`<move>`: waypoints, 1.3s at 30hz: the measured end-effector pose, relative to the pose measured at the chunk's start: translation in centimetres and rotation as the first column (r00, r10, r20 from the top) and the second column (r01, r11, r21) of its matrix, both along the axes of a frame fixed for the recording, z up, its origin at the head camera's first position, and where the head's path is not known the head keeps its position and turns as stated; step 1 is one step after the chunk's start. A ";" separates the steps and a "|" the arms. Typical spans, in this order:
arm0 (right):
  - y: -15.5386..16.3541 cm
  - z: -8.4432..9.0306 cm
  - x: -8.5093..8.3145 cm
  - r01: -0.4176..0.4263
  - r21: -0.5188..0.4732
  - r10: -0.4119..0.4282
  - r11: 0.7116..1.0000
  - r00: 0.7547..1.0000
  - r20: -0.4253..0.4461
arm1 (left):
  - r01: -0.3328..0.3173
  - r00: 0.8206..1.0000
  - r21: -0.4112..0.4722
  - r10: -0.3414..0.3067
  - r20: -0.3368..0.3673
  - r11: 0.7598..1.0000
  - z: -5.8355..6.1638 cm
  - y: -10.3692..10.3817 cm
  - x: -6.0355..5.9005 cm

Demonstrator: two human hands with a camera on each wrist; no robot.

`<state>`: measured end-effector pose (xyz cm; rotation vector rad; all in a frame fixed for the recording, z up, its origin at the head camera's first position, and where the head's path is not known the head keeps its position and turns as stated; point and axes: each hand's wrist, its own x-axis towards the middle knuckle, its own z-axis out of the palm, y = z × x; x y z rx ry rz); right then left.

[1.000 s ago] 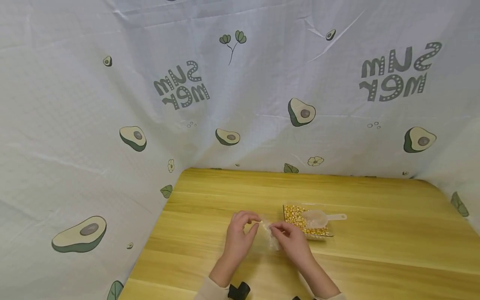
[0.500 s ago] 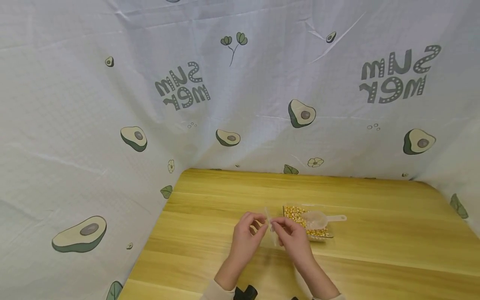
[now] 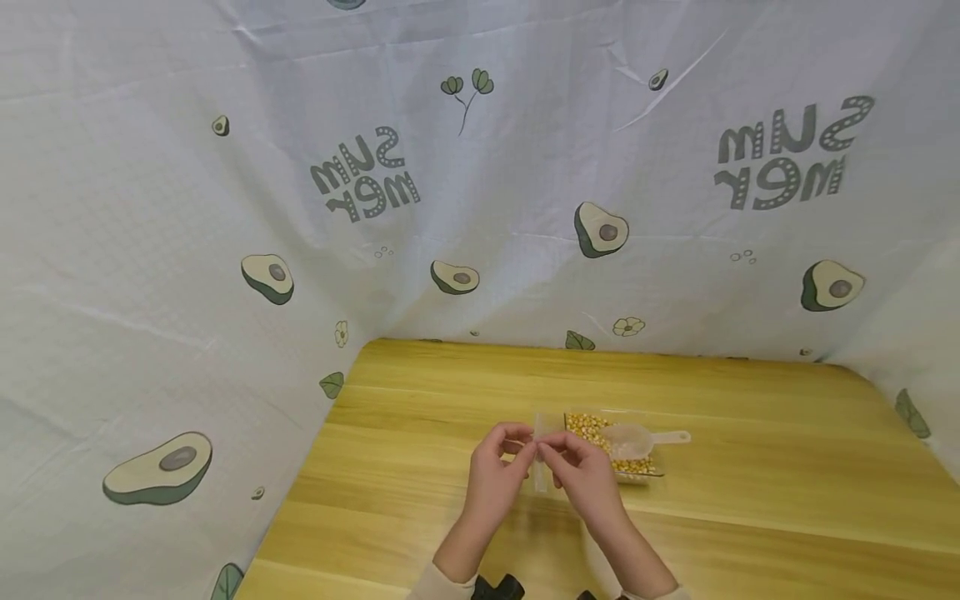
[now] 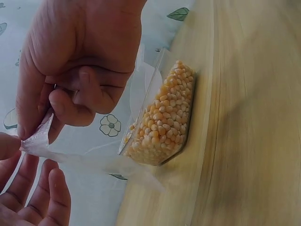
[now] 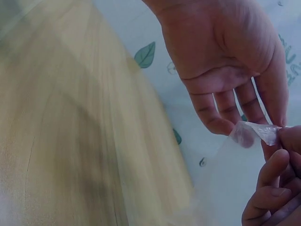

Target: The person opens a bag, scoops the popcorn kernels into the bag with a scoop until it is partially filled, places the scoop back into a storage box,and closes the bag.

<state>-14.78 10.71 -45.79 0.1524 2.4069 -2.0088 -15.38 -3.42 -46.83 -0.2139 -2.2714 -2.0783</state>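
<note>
Both hands pinch the top edge of a clear plastic bag [image 3: 541, 479] between thumb and forefinger, their fingertips close together. My left hand [image 3: 495, 479] is on the bag's left side; its other fingers are loosely bent in the left wrist view. My right hand [image 3: 590, 483] grips the edge from the right, its remaining fingers curled in. In the right wrist view the bag's crinkled edge [image 5: 268, 134] folds over at the fingertips and its thin body hangs down. No contents show in the bag.
A clear box [image 4: 162, 157] of corn kernels [image 4: 169, 108] stands just beyond my right hand on the wooden table [image 3: 750, 467]. A translucent scoop [image 3: 671, 437] lies on the kernels, handle to the right. A printed cloth [image 3: 525, 167] surrounds the table's back and sides.
My left hand has moved right to meet the right hand at the bag's edge, and its fingers have closed on it. The bag's edge now stands straighter. The box has not moved.
</note>
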 end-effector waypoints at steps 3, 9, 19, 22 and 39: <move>-0.1 0.1 0.0 -0.001 0.004 0.001 1.000 1.000 0.003 | 0.000 1.000 -0.001 0.000 -0.002 1.000 0.0 0.0 0.2; 0.1 -0.2 0.1 0.002 0.017 -0.002 1.000 1.000 0.012 | 0.025 0.999 -0.062 -0.028 -0.043 0.998 0.0 0.2 0.8; 0.2 -0.2 0.0 -0.002 0.035 0.003 0.999 0.999 -0.032 | -0.030 0.998 -0.096 0.024 -0.060 0.995 0.3 0.5 0.8; 0.1 -0.4 0.0 -0.007 0.037 0.008 0.999 0.999 -0.042 | -0.053 0.997 -0.103 0.048 -0.057 0.993 0.3 0.6 0.7; 0.1 -1.2 -0.1 -0.031 0.005 0.031 1.000 0.997 -0.071 | -0.054 0.996 -0.116 0.044 -0.082 0.992 0.7 0.7 0.8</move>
